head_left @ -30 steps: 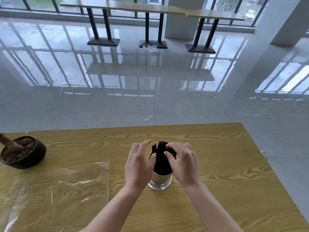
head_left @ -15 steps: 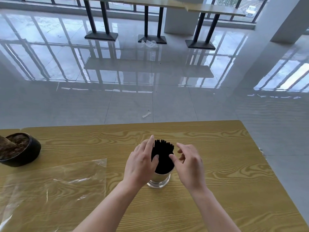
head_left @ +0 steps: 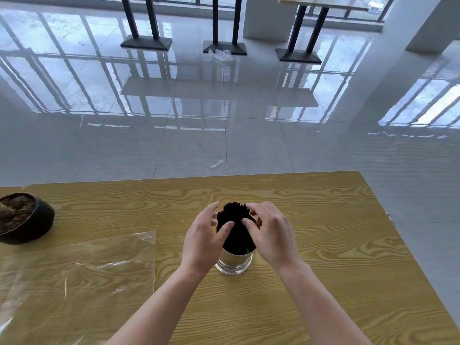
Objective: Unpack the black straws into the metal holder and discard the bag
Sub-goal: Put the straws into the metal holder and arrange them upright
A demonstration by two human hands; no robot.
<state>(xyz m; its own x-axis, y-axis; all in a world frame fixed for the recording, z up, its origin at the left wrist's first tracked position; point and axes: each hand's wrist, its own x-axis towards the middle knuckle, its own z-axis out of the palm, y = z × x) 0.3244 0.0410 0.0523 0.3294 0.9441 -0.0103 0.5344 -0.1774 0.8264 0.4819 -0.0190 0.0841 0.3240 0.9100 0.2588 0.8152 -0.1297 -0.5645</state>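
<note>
One holder (head_left: 234, 262) stands upright on the bench (head_left: 323, 245), near its centre. It contains one dense bundle of black straws (head_left: 236, 239), which project above the rim; the individual straws are too tightly packed to count. One clear bag (head_left: 74, 277) lies flat on the bench to the left, well apart from the holder. One black pot (head_left: 37, 220) of soil sits at the left edge.

Left hand (head_left: 201, 242): fingers extended beside the bundle, thumb tip resting on it, grip not closed. Right hand (head_left: 271, 237): grip closed lightly, thumb and curled forefinger pinching the upper straws.
</note>
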